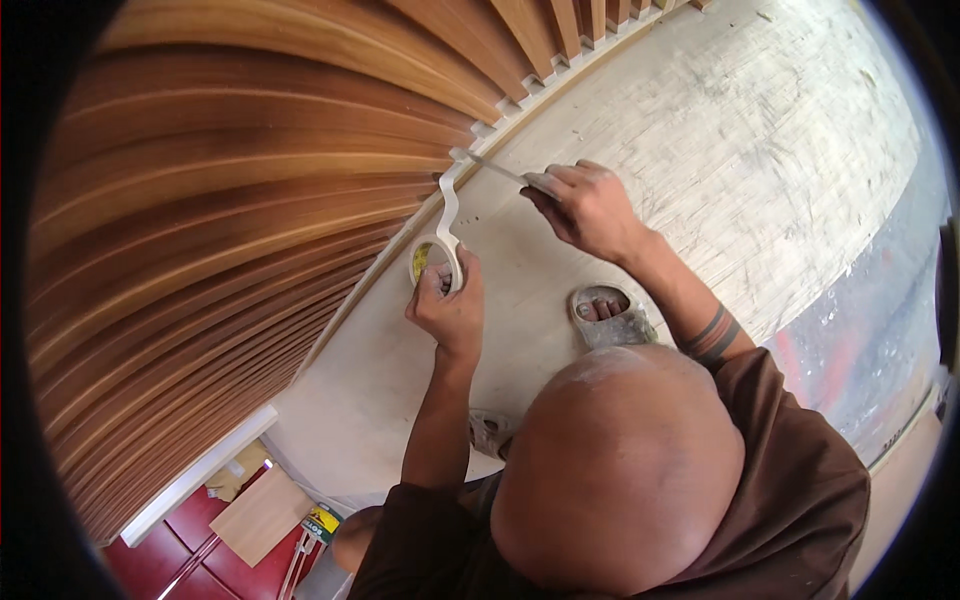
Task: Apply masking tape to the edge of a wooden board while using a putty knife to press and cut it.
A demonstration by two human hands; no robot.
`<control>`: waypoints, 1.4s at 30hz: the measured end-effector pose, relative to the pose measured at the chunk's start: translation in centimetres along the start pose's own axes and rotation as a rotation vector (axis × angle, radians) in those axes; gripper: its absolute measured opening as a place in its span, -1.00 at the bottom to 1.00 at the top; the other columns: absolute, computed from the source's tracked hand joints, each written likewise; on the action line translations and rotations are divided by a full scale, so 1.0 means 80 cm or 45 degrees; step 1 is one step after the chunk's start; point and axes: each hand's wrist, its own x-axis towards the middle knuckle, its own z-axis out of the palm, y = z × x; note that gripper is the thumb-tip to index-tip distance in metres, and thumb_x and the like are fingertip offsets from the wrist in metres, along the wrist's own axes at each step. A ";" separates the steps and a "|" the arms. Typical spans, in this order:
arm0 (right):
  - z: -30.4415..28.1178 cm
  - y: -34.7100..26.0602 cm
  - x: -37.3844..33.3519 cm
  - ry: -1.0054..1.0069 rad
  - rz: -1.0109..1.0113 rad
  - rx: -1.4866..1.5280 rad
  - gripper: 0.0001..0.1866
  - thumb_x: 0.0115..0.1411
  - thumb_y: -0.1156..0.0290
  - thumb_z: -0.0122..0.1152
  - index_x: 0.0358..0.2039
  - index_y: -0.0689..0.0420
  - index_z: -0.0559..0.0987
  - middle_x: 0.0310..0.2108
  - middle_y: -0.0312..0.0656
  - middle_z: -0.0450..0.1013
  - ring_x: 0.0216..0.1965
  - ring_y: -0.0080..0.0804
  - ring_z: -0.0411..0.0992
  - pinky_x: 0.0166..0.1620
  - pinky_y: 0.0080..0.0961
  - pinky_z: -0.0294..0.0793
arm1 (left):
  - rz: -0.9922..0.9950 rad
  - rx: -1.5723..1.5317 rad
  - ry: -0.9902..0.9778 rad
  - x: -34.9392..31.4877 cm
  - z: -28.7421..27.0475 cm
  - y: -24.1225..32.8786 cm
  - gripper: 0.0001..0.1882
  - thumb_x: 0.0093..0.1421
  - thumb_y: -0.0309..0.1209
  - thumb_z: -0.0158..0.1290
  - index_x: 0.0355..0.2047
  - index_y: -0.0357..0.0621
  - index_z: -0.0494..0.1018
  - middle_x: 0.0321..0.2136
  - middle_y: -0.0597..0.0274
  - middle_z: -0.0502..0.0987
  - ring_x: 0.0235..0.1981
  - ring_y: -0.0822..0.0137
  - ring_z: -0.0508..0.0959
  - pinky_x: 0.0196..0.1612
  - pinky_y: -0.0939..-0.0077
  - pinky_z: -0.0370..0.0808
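Observation:
My left hand is closed around a roll of pale masking tape, its fingers through the ring. A loose strip of the tape curves from the roll up to the foot of the brown wooden slats. My right hand grips a putty knife with a thin, narrow blade. Its tip reaches the pale strip along the slats' lower ends, just beyond where the tape meets them. The fingers hide most of the handle.
Pale, scuffed boarding spreads beside the slats, with a grey painted area at right. A dusty sandal and another sandal are on feet below my hands. A wooden panel lies over dark red flooring at lower left.

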 end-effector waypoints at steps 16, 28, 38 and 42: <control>0.023 0.007 0.012 -0.072 -0.048 0.115 -0.43 0.18 0.40 0.33 0.24 0.11 0.56 -0.36 -0.22 0.51 -0.36 -0.13 0.53 -0.20 -0.22 0.52 | -0.041 0.093 -0.068 -0.001 -0.010 0.014 -0.65 0.10 -0.51 0.46 -0.61 -0.23 0.45 -0.70 0.15 0.56 -0.72 0.35 0.52 -0.58 0.43 0.46; 0.021 -0.010 0.026 -0.146 -0.029 -0.008 -0.50 0.14 0.42 0.33 0.13 0.16 0.61 -0.37 -0.18 0.53 -0.39 -0.14 0.55 -0.22 -0.26 0.51 | -0.185 -0.006 -0.044 -0.005 -0.007 0.024 -0.65 0.09 -0.52 0.47 -0.61 -0.20 0.45 -0.69 0.18 0.57 -0.73 0.40 0.51 -0.57 0.48 0.46; 0.018 0.000 0.017 -0.073 0.122 0.100 -0.59 0.20 0.48 0.38 0.09 0.12 0.64 -0.45 -0.15 0.51 -0.48 -0.10 0.48 -0.33 -0.23 0.48 | 0.273 -0.081 -0.317 0.005 -0.020 0.052 -0.65 -0.01 -0.53 0.51 -0.53 -0.15 0.46 -0.62 0.15 0.56 -0.64 0.12 0.55 -0.52 0.28 0.52; 0.015 0.001 0.014 -0.042 0.002 0.137 -0.61 0.21 0.46 0.39 0.07 0.11 0.66 -0.46 -0.18 0.49 -0.50 -0.12 0.44 -0.33 -0.23 0.46 | 0.402 -0.222 -0.389 0.005 0.006 0.054 -0.65 -0.01 -0.52 0.50 -0.54 -0.11 0.45 -0.64 0.14 0.49 -0.62 0.07 0.54 -0.50 0.22 0.49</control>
